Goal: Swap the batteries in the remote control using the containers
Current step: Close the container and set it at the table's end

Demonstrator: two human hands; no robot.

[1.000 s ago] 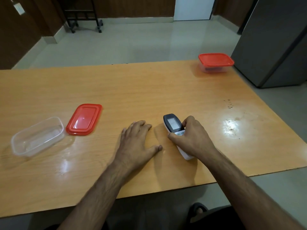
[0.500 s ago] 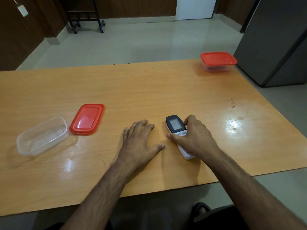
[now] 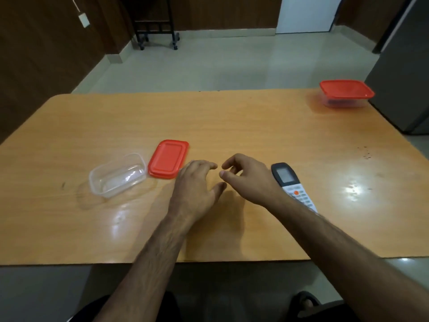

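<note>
Since a second earlier, my right hand (image 3: 248, 180) had let go of the remote control (image 3: 293, 185) and moved left, fingers loosely curled on nothing. I saw the remote lying face up on the wooden table (image 3: 255, 126), just right of that wrist. My left hand (image 3: 195, 184) hovered relaxed beside the loose red lid (image 3: 168, 158) and the open clear container (image 3: 117, 174). At the far right corner stood a lidded container (image 3: 347, 92).

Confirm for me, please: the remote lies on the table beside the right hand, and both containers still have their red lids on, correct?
Not quite. The head view shows only the far container lidded. The clear container is open, its red lid lying beside it. The remote does lie on the table beside the right hand.
</note>
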